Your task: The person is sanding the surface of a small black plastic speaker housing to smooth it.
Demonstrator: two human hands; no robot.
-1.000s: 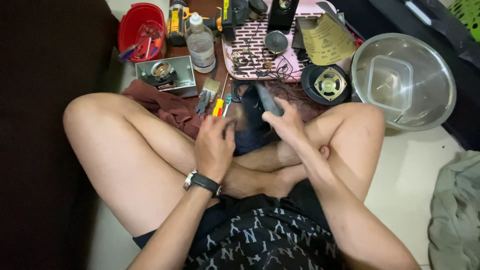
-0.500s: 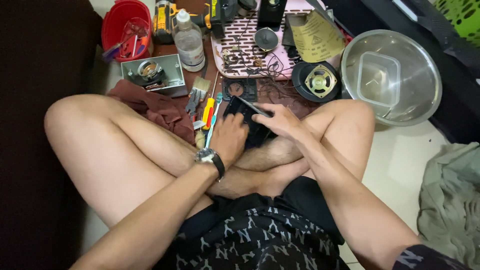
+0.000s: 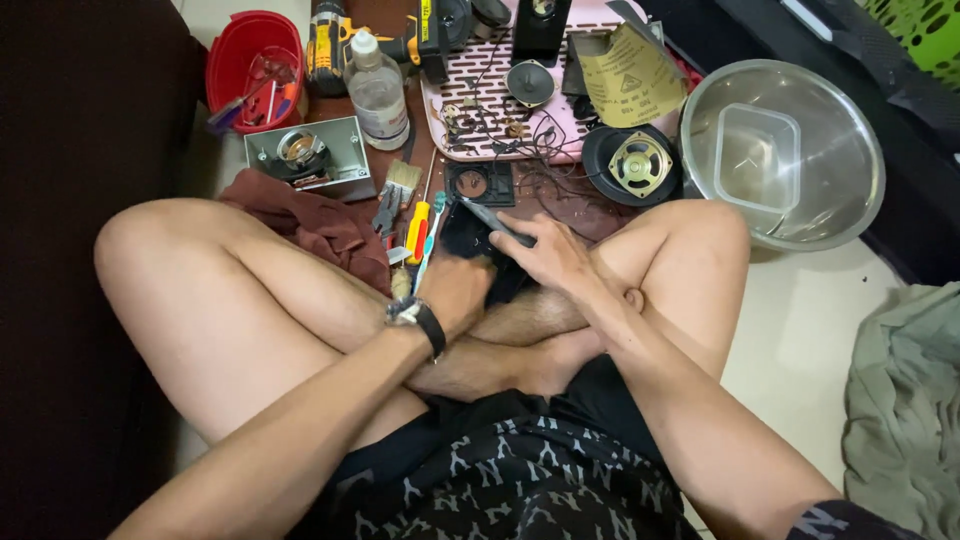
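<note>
Person's sitting cross-legged on the floor (image 3: pixel 800 330) with both hands down at a black part (image 3: pixel 468 238) lying just in front of the shins. The left hand (image 3: pixel 455 290), with a watch (image 3: pixel 420 318) on the wrist, rests on the near edge of that part, fingers curled over it and pressed together; can't tell how tight the hold is. The right hand (image 3: pixel 550 255) has its fingers pinched round a thin dark tool (image 3: pixel 497 222), tip angled up and left over the part.

Just left of the hands are 2 screwdrivers (image 3: pixel 418 228), a brush (image 3: pixel 400 182) and a maroon rag (image 3: pixel 315 225). Behind the rag sits a grey metal box (image 3: pixel 312 158), with a clear bottle (image 3: pixel 377 90) and a red bowl (image 3: pixel 252 55) further back. A pink tray (image 3: pixel 480 100) holds wires and small parts. A round speaker (image 3: pixel 638 165) sits right of the tray, touching the right knee area, and a steel bowl (image 3: pixel 850 150) with a clear tub (image 3: pixel 757 158) inside is beside that. Sandpaper (image 3: pixel 625 72) leans at the back.
</note>
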